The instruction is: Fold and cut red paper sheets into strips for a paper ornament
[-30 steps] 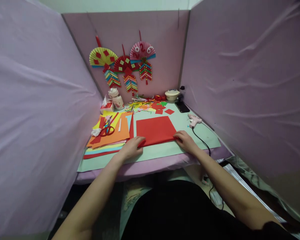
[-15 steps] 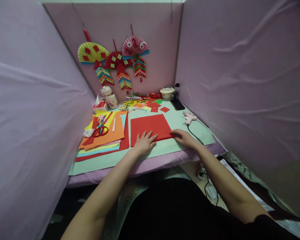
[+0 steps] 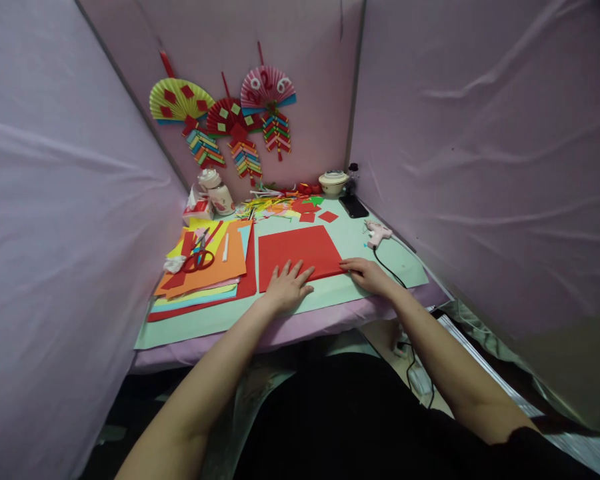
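A sheet of red paper [image 3: 300, 247] lies on the pale green mat, apparently folded, with its near edge toward me. My left hand [image 3: 287, 288] rests flat on that near edge, fingers spread. At the sheet's near right corner is my right hand [image 3: 365, 273], its fingertips and thumb closed on the corner; the exact grip is partly hidden. To the left lies a stack of coloured paper, with an orange sheet [image 3: 233, 257] near the top. Red-handled scissors [image 3: 199, 260] and a white stick [image 3: 225, 247] lie on the stack.
Paper scraps [image 3: 275, 208] are heaped at the back. A pink glue gun [image 3: 377, 233] with a black cord and a phone [image 3: 354, 207] lie at right. A lidded bowl [image 3: 333, 183], bottle [image 3: 217, 192] and tissue box [image 3: 198, 208] stand behind. Paper fans [image 3: 183, 100] hang on the wall.
Both hands stay in nearly the same places on the red paper. The whole view has shifted slightly, with the wall fans now a little higher and further left.
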### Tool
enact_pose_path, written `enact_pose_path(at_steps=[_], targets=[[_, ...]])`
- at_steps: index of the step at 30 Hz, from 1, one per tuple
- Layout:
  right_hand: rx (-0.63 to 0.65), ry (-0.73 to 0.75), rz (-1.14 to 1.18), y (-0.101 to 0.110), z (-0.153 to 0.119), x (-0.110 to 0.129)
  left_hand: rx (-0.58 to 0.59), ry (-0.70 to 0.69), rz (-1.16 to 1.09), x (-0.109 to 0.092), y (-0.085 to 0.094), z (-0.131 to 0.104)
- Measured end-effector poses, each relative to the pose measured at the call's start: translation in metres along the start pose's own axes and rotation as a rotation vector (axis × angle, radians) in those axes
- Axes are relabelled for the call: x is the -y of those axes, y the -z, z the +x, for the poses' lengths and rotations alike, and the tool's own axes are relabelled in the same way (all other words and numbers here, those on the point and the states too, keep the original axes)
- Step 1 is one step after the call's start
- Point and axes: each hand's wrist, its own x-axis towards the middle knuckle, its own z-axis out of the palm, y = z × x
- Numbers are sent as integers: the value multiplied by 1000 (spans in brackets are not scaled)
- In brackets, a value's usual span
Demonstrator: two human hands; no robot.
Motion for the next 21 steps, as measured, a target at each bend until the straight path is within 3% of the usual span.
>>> enact_pose_path(at_steps=[10,15,21], targets=[[12,48,-81,3,-1,7,-32,7,-3,1,-6,0],[-3,95,-296,-1,12,39,-42,16,-15,-1,-7,-1],[192,56,-344,-32,26,71,-73,18,0,0,-11,-1]])
